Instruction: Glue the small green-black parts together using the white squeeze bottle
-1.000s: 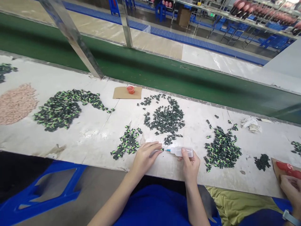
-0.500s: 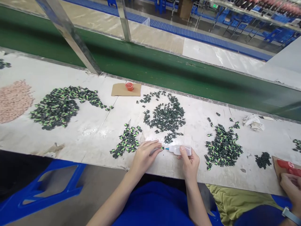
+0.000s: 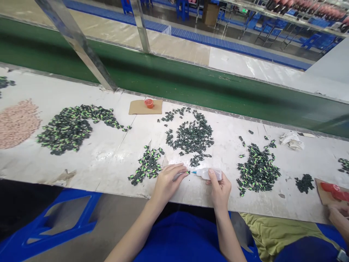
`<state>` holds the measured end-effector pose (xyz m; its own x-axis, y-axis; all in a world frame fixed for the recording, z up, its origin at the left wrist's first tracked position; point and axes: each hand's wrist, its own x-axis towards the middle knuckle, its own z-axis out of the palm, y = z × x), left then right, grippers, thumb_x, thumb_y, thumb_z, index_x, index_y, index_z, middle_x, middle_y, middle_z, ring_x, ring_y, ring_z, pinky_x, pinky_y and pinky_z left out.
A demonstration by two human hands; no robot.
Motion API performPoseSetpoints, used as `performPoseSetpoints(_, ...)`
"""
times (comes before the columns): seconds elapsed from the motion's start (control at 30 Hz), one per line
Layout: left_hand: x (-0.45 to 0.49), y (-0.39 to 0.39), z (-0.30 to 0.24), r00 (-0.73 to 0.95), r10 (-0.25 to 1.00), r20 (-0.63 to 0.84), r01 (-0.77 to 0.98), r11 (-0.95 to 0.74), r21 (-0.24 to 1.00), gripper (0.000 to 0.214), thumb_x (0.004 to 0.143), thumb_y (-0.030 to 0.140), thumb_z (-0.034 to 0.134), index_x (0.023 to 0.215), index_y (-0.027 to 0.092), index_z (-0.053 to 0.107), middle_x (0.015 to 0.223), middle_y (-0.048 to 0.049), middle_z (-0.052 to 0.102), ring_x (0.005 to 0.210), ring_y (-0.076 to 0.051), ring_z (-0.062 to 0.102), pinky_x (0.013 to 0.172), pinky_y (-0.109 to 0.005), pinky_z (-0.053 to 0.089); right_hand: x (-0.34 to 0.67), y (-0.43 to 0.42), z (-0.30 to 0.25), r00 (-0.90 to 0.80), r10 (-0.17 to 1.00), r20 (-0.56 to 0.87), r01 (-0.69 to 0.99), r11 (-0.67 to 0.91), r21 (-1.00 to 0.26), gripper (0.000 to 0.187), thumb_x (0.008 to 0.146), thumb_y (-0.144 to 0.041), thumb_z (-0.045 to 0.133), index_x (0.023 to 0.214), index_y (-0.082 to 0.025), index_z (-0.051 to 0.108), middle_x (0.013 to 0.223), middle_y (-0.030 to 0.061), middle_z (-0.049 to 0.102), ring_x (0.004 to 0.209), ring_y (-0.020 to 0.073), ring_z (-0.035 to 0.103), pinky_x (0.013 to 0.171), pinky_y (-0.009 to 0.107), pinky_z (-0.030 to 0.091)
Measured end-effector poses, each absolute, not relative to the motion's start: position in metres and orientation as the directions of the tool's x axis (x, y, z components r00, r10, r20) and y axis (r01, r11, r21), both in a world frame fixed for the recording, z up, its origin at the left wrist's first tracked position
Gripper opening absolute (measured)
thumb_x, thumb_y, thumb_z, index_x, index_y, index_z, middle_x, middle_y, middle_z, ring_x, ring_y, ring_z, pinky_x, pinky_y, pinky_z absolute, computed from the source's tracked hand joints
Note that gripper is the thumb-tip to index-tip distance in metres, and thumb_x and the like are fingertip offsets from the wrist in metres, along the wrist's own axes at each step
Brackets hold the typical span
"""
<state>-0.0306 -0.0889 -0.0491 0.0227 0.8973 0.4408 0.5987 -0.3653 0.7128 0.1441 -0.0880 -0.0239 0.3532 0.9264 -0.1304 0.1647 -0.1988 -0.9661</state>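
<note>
My left hand pinches a small black-and-green piece between thumb and fingertips, just above the white table. In my right hand is a translucent squeeze bottle, gripped near its base and lying almost level. Its thin blue nozzle points left and ends close to the small piece; whether they touch is too fine to tell. Beyond my hands spreads a pile of small dark pieces. A heap of black-and-green pieces lies left of my left hand, and a larger black-and-green heap lies to the right.
Further left are another black-and-green pile and a pink pile. A red cup stands on cardboard at the back. At far right, another person's hand is by red items. A crumpled tissue lies near the back edge.
The view has shifted slightly. The bottle's nozzle sits slightly farther from the small piece, and my grips are the same. The other person's hand at far right has moved lower, away from the red items.
</note>
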Motion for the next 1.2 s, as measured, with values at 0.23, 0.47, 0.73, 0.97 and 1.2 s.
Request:
performPoseSetpoints(0.23,-0.031,-0.088,-0.051,0.023,0.896,0.444,0.588,-0.371,0.719,0.008,0.085,0.026,0.063,0.086,0.021,0.069,0.083,-0.0031,0.075,0.088,-0.022,0.071,0.08,-0.034,0.057,0.145,-0.087,-0.025,0.331,0.935,-0.128,0.149,-0.185,-0.971,0.038,0.07,-0.053,0.066,0.065,-0.016,0.062,0.055,-0.0003,0.058,0.052,0.0143,0.052,0.049,0.026,0.047)
performPoseSetpoints(0.47,-0.03,-0.088,-0.052,0.013,0.898,0.439,0.589,-0.362,0.723,0.009,0.086,0.026,0.062,0.084,0.021,0.069,0.081,-0.0032,0.075,0.088,-0.021,0.071,0.079,-0.033,0.057,0.145,-0.086,-0.026,0.318,0.939,-0.13,0.164,-0.189,-0.968,0.039,0.07,-0.054,0.066,0.065,-0.015,0.061,0.056,-0.001,0.056,0.053,0.0139,0.051,0.048,0.025,0.047)
performPoseSetpoints(0.73,-0.03,-0.087,-0.05,0.007,0.898,0.439,0.583,-0.361,0.728,0.008,0.085,0.025,0.063,0.083,0.021,0.069,0.078,-0.0033,0.075,0.086,-0.022,0.072,0.079,-0.035,0.058,0.144,-0.087,-0.027,0.345,0.93,-0.123,0.132,-0.177,-0.975,0.039,0.071,-0.053,0.066,0.063,-0.016,0.058,0.055,-0.003,0.051,0.053,0.0123,0.047,0.047,0.024,0.044)
performPoseSetpoints(0.97,-0.031,-0.087,-0.054,0.02,0.892,0.451,0.569,-0.381,0.729,0.007,0.084,0.025,0.064,0.086,0.02,0.069,0.081,-0.0044,0.075,0.085,-0.022,0.072,0.077,-0.034,0.059,0.163,-0.082,-0.032,0.578,0.816,0.006,-0.01,0.014,-1.0,0.035,0.073,-0.049,0.065,0.08,-0.015,0.061,0.073,0.0023,0.063,0.062,0.0158,0.057,0.057,0.029,0.048)
performPoseSetpoints(1.2,-0.033,-0.089,-0.058,0.037,0.88,0.473,0.584,-0.403,0.704,0.008,0.084,0.025,0.064,0.088,0.021,0.069,0.083,-0.0043,0.075,0.089,-0.023,0.071,0.079,-0.035,0.058,0.185,-0.047,-0.007,0.608,0.767,0.205,0.165,0.131,-0.978,0.044,0.058,-0.037,0.079,0.086,-0.019,0.049,0.082,0.0019,0.063,0.078,0.0174,0.062,0.077,0.035,0.049)
